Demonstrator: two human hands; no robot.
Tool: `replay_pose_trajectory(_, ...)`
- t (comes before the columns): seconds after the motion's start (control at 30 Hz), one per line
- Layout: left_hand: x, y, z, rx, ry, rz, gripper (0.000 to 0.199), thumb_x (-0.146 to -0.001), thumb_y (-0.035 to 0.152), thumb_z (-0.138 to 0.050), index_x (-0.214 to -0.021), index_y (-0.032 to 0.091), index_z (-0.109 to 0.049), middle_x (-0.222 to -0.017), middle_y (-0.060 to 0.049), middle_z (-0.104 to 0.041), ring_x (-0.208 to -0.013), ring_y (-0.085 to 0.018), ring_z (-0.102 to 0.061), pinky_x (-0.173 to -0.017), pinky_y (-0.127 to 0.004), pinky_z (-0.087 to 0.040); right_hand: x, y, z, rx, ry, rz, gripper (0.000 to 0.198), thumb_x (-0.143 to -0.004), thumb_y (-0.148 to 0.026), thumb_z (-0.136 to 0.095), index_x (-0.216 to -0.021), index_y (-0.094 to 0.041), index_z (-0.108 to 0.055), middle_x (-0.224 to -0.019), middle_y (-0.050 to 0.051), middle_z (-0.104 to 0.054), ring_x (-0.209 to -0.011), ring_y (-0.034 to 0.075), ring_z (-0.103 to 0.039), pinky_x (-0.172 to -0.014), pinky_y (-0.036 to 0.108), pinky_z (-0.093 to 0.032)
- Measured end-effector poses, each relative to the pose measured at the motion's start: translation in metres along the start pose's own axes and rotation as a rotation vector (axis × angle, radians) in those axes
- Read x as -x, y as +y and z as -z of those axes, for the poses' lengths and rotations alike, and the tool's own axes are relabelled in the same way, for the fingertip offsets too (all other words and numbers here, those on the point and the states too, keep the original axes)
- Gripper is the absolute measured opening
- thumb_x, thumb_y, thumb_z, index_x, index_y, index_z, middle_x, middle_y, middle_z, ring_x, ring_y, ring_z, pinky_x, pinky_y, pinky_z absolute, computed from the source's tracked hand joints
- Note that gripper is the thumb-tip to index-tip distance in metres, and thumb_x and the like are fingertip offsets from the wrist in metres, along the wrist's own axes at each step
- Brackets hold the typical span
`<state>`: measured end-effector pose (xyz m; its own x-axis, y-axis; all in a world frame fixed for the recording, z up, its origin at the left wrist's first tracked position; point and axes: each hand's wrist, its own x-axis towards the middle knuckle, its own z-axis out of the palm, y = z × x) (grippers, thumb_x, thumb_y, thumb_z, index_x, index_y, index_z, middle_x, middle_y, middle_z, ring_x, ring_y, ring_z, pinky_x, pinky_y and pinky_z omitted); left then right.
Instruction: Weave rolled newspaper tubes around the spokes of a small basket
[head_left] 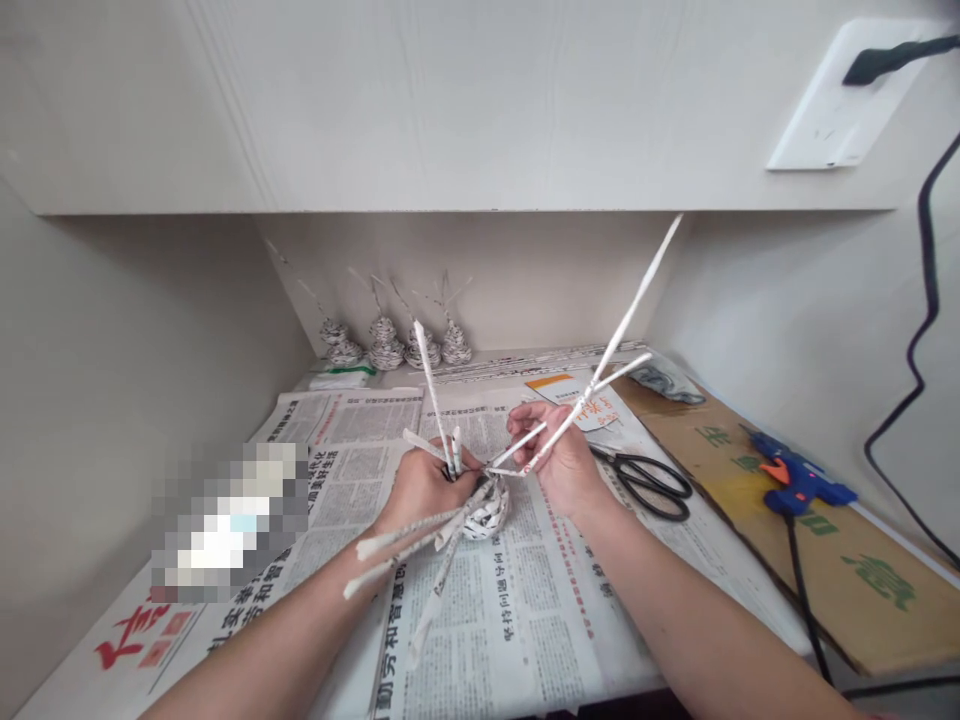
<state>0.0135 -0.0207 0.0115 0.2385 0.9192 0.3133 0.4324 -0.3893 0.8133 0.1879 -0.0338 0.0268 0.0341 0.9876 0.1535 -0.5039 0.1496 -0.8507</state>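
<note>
A small rounded piece woven from rolled newspaper tubes (487, 512) is in the middle, above the newspaper. My left hand (429, 490) is closed around its upper left side, and several loose tube ends stick out around that hand. A long white paper tube (636, 308) runs from the woven piece up to the right, bent near its lower end. My right hand (568, 462) pinches this tube beside the weave, fingers curled. Another tube (626, 370) crosses the same hand at a lower slant. My left fingertips are partly hidden by the tubes.
Newspaper sheets (337, 500) cover the table. Black-handled scissors (652, 487) lie right of my right hand. A blue glue gun (799, 480) with a cord rests on cardboard (847, 590). Several woven gourd shapes (386, 345) stand at the back, under a low overhanging panel (480, 120).
</note>
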Motion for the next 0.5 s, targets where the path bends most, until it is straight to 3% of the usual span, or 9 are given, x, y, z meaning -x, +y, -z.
replay_pose_trajectory(0.1, 0.0, 0.002, 0.001, -0.014, -0.015, -0.013, 0.005, -0.071, 0.019, -0.067, -0.07, 0.018, -0.071, -0.073, -0.001, -0.071, -0.07, -0.016, -0.066, -0.067, -0.024, -0.049, -0.001, -0.001, 0.001, 0.11, -0.027, 0.024, 0.048, -0.068, -0.063, -0.07, -0.086, -0.018, -0.067, -0.073, -0.001, -0.061, -0.048, 0.009, -0.052, -0.043, 0.022, -0.039)
replay_pose_trajectory(0.23, 0.0, 0.002, 0.002, -0.023, -0.006, -0.01, 0.006, -0.072, 0.019, -0.066, -0.069, 0.018, -0.071, -0.07, -0.001, -0.07, -0.066, -0.015, -0.065, -0.062, -0.022, -0.048, -0.001, 0.007, 0.002, 0.487, -0.018, -0.049, 0.028, -0.068, -0.041, -0.077, -0.081, -0.018, -0.067, -0.06, -0.002, -0.06, -0.049, 0.011, -0.051, -0.047, 0.023, -0.04)
replay_pose_trajectory(0.33, 0.0, 0.0, 0.001, -0.044, 0.014, -0.011, 0.007, -0.073, 0.018, -0.065, -0.071, 0.018, -0.071, -0.068, -0.001, -0.069, -0.061, -0.014, -0.063, -0.061, -0.023, -0.048, 0.0, 0.012, 0.003, 0.693, -0.04, -0.017, 0.019, -0.071, -0.035, -0.074, -0.077, -0.018, -0.067, -0.065, -0.001, -0.062, -0.056, 0.011, -0.054, -0.053, 0.023, -0.042)
replay_pose_trajectory(0.5, 0.0, -0.001, 0.004, -0.131, 0.031, -0.127, 0.007, -0.074, 0.015, -0.064, -0.073, 0.017, -0.07, -0.075, -0.003, -0.07, -0.072, -0.016, -0.065, -0.071, -0.027, -0.049, 0.002, 0.013, 0.002, 0.581, -0.04, -0.093, 0.023, -0.074, -0.038, -0.07, -0.084, -0.019, -0.063, -0.064, -0.003, -0.062, -0.051, 0.01, -0.055, -0.049, 0.022, -0.044)
